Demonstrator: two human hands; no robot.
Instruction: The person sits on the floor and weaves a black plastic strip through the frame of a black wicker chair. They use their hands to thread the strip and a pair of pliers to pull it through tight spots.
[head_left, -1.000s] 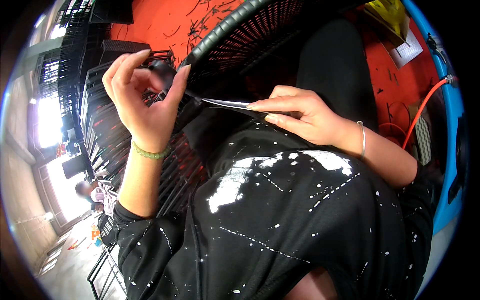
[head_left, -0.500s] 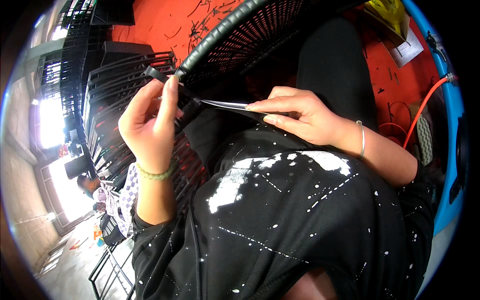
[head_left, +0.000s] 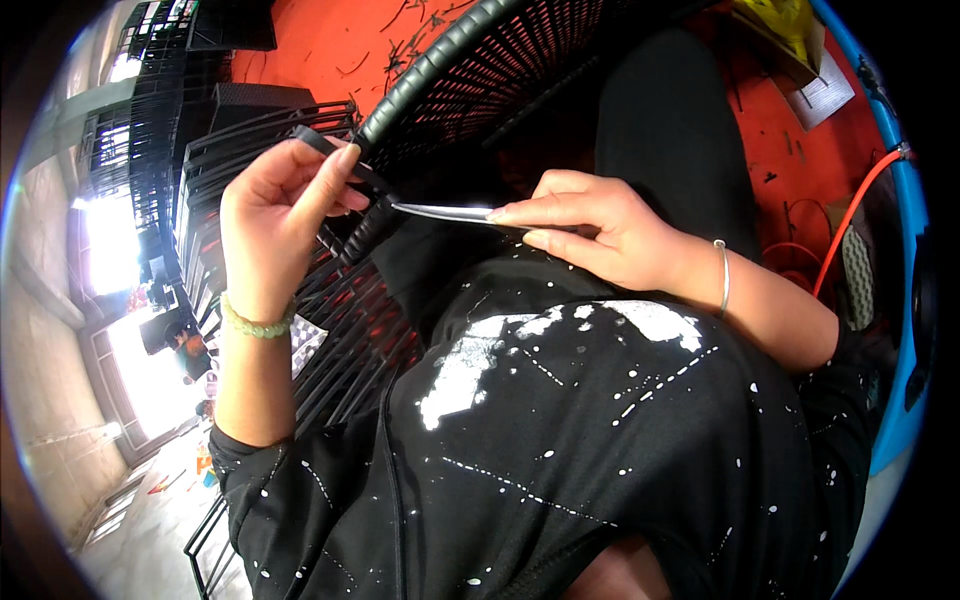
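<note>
My left hand [head_left: 265, 215] pinches a flat black strip [head_left: 313, 140] between thumb and fingers; one end curls up past the fingertips. The strip runs right toward the wrapped lower end [head_left: 365, 230] of a black woven wicker piece [head_left: 425, 85]. My right hand [head_left: 610, 225] is closed on a thin, shiny, pointed metal tool [head_left: 445, 212], index finger along the top and thumb below. Its tip points left and meets the strip beside the wrapped end. The tool's rear part is hidden in my palm. The woven piece rests by my lap.
Black metal frames [head_left: 240, 165] stand stacked at the left. Black scraps [head_left: 410, 45] litter the red floor. At the right are a blue rim [head_left: 905, 260], an orange-red hose [head_left: 850, 220] and a yellow bag [head_left: 780, 25]. Another person [head_left: 188, 345] is in the left background.
My left hand has shifted left with the strip, and its forearm has swung outward. The right hand and metal tool have hardly moved.
</note>
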